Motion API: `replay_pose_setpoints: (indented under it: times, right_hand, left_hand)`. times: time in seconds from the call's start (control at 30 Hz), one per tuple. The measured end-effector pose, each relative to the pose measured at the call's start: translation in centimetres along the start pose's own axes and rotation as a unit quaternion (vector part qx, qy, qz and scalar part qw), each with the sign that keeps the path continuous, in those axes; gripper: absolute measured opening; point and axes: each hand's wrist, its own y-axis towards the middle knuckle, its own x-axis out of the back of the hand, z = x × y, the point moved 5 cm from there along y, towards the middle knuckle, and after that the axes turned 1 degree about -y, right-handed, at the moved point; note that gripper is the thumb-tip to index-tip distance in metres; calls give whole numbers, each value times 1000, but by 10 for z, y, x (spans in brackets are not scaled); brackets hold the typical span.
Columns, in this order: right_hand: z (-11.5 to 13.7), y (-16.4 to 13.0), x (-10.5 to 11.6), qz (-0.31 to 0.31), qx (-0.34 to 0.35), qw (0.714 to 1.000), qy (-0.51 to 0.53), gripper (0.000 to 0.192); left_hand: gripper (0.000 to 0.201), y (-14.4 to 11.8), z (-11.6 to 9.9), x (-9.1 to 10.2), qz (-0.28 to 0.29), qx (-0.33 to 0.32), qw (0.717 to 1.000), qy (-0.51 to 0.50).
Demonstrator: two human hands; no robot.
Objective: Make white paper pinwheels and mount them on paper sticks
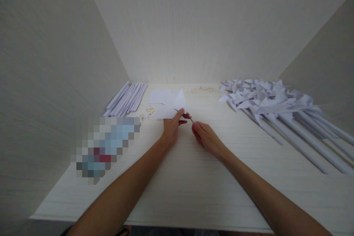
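Observation:
My left hand (173,127) pinches a white paper sheet (166,111) by its right part, with the thumb on top; one corner of the paper stands up in a point. Close beside it, my right hand (204,136) is closed around a thin, grey, metal-looking tool (191,119). The tool's tip reaches to the paper at my left fingers, and its handle is hidden in my fist. Behind the held paper, another flat white sheet (159,96) lies on the table (190,184).
Rolled paper tubes (128,97) lie at the back left. Near them are small white-tipped pieces (149,110), and thin beige bits (203,89) lie at the back. Paper pinwheels (257,96) on paper sticks (301,143) heap up on the right. A blurred-out object (110,147) sits left. Walls enclose the table.

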Motion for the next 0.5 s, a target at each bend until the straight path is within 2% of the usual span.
replay_pose_setpoints:
  times: [0.5]
  right_hand:
    - [4, 0, 0, 0, -12, 998, -56, 37]
  left_hand:
    - [16, 1, 0, 0, 8, -11, 1000, 1]
